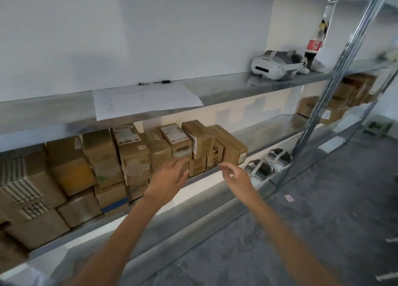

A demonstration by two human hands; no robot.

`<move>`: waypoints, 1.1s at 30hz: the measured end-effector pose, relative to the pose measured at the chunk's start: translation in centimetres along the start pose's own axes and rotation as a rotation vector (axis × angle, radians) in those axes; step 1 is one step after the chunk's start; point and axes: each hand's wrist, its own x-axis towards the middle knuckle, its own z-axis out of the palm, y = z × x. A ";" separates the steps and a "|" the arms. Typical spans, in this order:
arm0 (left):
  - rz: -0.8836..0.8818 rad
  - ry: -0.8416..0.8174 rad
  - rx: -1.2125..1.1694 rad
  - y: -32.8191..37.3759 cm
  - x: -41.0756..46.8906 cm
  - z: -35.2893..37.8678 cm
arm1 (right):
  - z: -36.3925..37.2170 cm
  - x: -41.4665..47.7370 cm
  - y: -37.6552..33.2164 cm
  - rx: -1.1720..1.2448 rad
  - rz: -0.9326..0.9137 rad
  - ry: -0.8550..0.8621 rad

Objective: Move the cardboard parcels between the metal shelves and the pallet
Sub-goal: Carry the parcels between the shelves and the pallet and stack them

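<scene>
Cardboard parcels (133, 154) crowd the left half of the middle metal shelf (269, 130), stacked to its front edge. The left hand (170, 178) reaches at them with fingers spread. The right hand (237, 175) is loosely curled and holds nothing. Above lie a paper sheet (144, 100), pen (155, 83), white headset (273, 66) and cola bottle (314, 46). Two more headsets (269, 165) sit below, between grey floor (323, 199) and white wall (129, 27).

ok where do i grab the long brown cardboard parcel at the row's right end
Grip the long brown cardboard parcel at its labelled front end, probably right hand on its free right side, from the open front. Neighbouring parcels abut its left; bare metal shelf lies right.
</scene>
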 end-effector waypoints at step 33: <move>-0.420 0.339 -0.116 -2.6 21.5 6.7 | -1.9 28.1 3.2 0.083 -0.190 -0.175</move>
